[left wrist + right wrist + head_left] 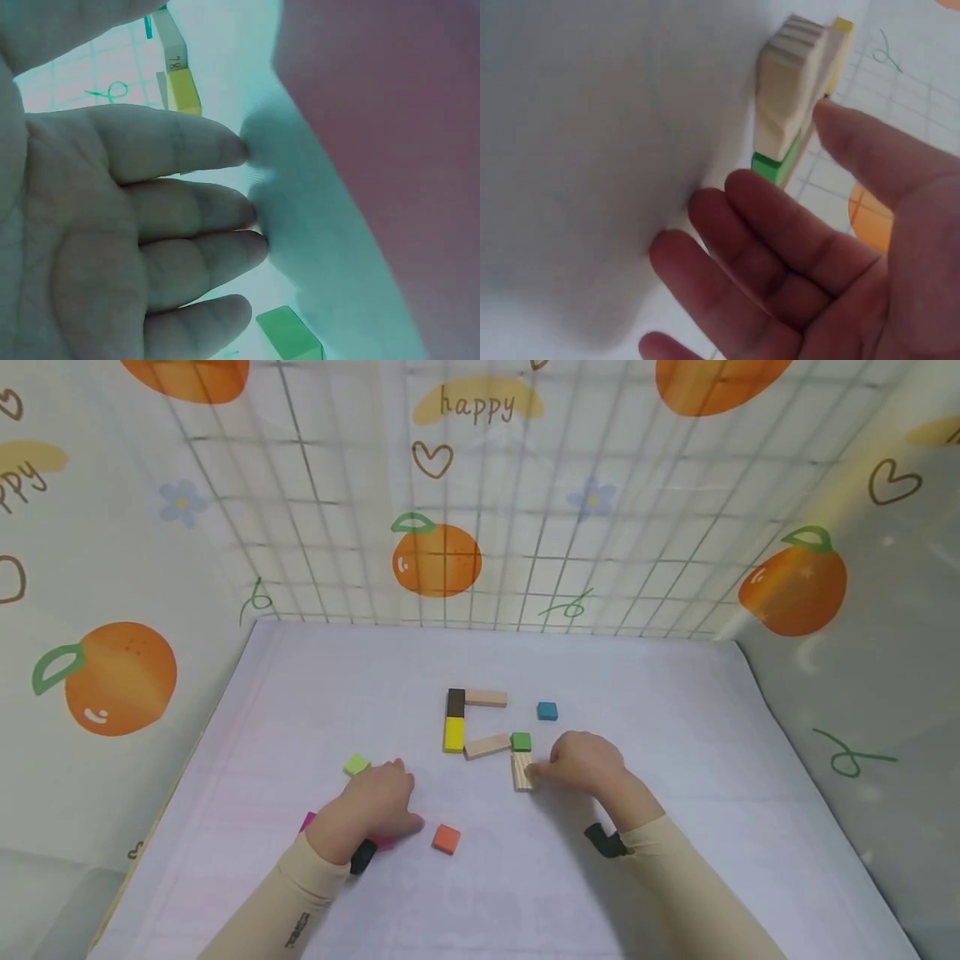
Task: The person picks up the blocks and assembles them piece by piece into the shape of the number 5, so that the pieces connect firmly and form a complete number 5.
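Right hand open, thumb touching upright wooden block; left hand open, flat on counter. Block best nudged gently, square under green block.

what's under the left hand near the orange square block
A pink block pokes out beneath the left hand, flat on the white table. Most of it is covered, so its shape stays unclear.
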